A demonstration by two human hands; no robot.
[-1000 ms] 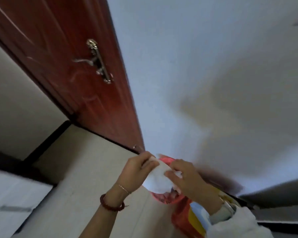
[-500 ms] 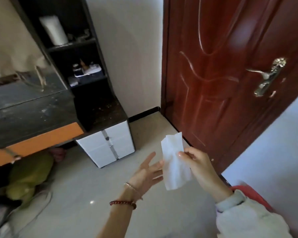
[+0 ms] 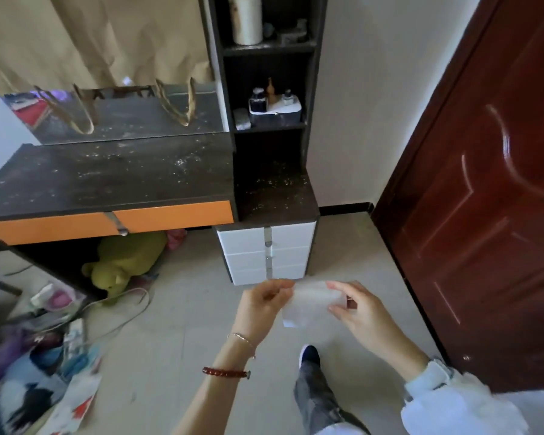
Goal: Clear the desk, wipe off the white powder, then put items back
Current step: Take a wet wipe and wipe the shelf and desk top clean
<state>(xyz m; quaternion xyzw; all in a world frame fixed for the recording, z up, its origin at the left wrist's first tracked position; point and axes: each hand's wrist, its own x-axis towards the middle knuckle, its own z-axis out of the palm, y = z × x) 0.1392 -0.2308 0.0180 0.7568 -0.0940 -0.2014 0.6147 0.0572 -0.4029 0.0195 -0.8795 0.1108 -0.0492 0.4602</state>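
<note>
Both hands hold a white wipe (image 3: 308,301) stretched between them above the floor, in front of the white drawer unit (image 3: 267,252). The left hand (image 3: 261,304) pinches the wipe's left edge between thumb and fingers; the right hand (image 3: 358,309) grips the right edge the same way. The dark surface (image 3: 107,174) beyond is bare of objects and speckled with white powder (image 3: 182,161), which also dusts the top of the drawer unit. Cleared items (image 3: 44,346) lie heaped on the floor at the left, near a green plush toy (image 3: 126,262) under the surface.
</note>
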